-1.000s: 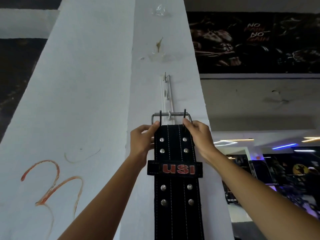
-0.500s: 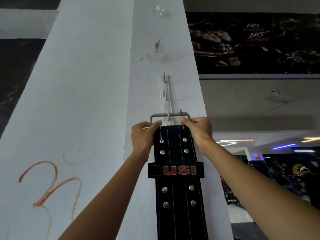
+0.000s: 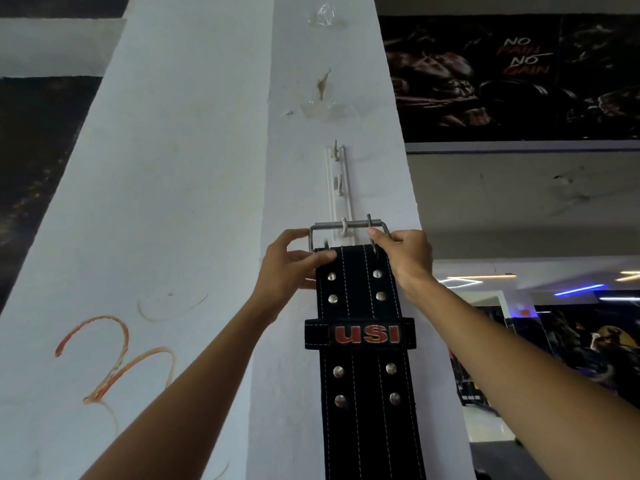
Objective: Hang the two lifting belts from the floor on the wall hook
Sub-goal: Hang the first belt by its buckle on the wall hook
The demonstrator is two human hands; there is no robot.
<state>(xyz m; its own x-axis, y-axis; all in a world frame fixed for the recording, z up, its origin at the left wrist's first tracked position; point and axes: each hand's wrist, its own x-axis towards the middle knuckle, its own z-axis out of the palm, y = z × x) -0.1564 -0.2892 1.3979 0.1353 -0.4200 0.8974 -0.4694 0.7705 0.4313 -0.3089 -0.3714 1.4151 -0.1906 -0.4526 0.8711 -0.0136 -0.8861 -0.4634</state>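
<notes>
the white pillar (image 3: 194, 202) fills your view, with a hook rail (image 3: 338, 192) on its narrow face. a black belt (image 3: 363, 358) hangs down below the rail, its metal buckle (image 3: 348, 226) resting over the rail's lowest hook (image 3: 343, 227). your left hand (image 3: 287, 265) pinches the belt's top left corner; your right hand (image 3: 407, 258) pinches the buckle's right prong, at the belt's top right.

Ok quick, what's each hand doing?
Left hand: closed on the belt top, by the buckle.
Right hand: pinching the buckle's right side.
</notes>
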